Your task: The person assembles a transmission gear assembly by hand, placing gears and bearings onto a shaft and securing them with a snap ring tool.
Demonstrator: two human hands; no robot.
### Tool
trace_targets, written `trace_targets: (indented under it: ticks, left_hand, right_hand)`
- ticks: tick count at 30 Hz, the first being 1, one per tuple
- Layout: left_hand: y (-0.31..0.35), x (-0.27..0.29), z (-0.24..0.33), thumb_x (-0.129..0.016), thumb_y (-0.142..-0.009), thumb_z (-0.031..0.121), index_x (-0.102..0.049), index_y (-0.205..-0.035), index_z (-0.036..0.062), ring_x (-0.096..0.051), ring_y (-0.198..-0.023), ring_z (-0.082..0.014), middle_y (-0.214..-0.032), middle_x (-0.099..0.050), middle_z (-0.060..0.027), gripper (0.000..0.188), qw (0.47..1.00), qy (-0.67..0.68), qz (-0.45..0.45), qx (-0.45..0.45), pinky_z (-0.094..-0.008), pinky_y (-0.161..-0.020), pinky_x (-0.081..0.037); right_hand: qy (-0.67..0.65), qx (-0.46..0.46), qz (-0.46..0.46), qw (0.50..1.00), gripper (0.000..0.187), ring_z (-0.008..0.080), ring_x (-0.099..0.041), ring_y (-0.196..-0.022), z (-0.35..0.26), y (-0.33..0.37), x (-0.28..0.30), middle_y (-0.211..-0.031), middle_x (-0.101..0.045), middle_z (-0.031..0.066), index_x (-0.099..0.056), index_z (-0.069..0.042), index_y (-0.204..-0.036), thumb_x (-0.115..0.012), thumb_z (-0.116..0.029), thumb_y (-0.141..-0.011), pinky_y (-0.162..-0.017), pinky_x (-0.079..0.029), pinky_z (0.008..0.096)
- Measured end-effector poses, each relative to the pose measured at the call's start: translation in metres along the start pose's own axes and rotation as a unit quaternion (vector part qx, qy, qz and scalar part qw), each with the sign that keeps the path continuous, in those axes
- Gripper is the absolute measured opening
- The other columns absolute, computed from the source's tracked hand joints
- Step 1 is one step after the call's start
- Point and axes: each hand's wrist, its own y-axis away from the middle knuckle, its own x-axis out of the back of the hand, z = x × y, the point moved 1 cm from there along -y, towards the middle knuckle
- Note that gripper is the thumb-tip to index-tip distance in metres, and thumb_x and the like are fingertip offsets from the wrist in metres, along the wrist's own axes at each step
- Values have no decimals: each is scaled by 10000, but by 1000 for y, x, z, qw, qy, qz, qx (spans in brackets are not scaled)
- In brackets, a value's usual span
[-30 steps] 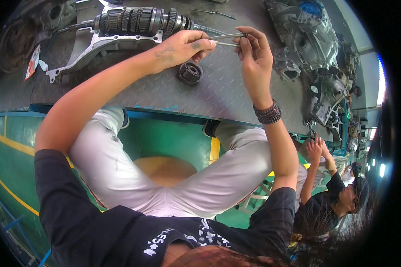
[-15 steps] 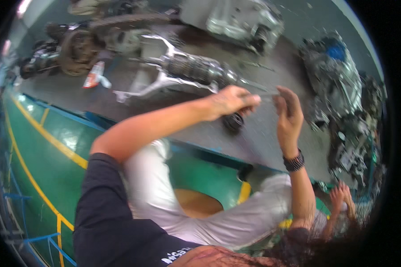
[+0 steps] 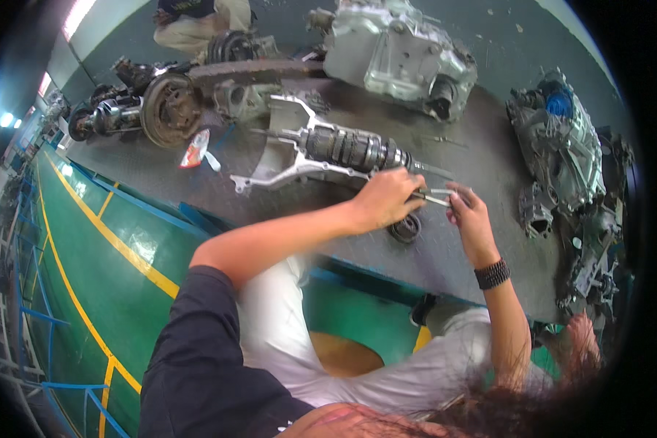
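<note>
Between my hands is a slim metal tool with two thin pale arms (image 3: 436, 196), plier-like; its exact kind is unclear. My left hand (image 3: 388, 198) is closed round its left end, which the fingers partly hide. With thumb and fingertips my right hand (image 3: 471, 219) pinches the arms at the right. Just below my left hand a dark ringed metal part (image 3: 406, 228) rests on the worktable (image 3: 452, 270). Behind that hand, a gear shaft (image 3: 354, 148) lies in an open silver housing (image 3: 299, 169), its thin end pointing toward my right hand.
A large silver casing (image 3: 394, 47) stands at the back. Another casing with a blue patch (image 3: 558, 135) sits at the right, near more metal parts (image 3: 588, 259). Far left are a rusty drum (image 3: 171, 109) and an orange-white packet (image 3: 196, 150). Another person's hand (image 3: 582, 339) shows lower right.
The view has shifted, so the bench appears lower and further right. Both hands still hold the tool, whose two arms now show apart; earlier it was a blurred single line.
</note>
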Motion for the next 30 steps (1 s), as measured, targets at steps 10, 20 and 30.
trace_targets:
  ticks: [10, 20, 30]
  left_hand:
    - [-20, 96, -22, -757, -986, 342, -699, -1346, 81, -721, -1174, -310, -1226, -762, -153, 449, 999, 16, 15, 45, -439, -1003, -565]
    - [-77, 35, -62, -836, -869, 562, -520, -1566, 64, -586, -1364, -402, -1470, -620, -225, 913, 935, -185, -295, -63, -496, -1151, -481]
    - [-125, 13, -48, -943, -745, 469, -684, -1349, -22, -720, -1148, -449, -1177, -754, -291, 821, 898, -222, -379, 6, -489, -1006, -569]
  right_hand:
    - [127, 185, 47, 973, 172, 85, -632, -834, -16, 9, -4, -955, -707, 22, -684, -5, -1244, -613, -70, -1101, -746, -516, 247]
    - [278, 193, 3, 941, 182, 165, -730, -919, -20, -4, -12, -952, -754, 118, -687, 5, -1231, -624, -40, -1065, -818, -566, 331]
    - [263, 292, -12, 919, 161, 405, -721, -992, -6, 5, -19, -1092, -740, 217, -687, 15, -1146, -656, -10, -989, -870, -568, 442]
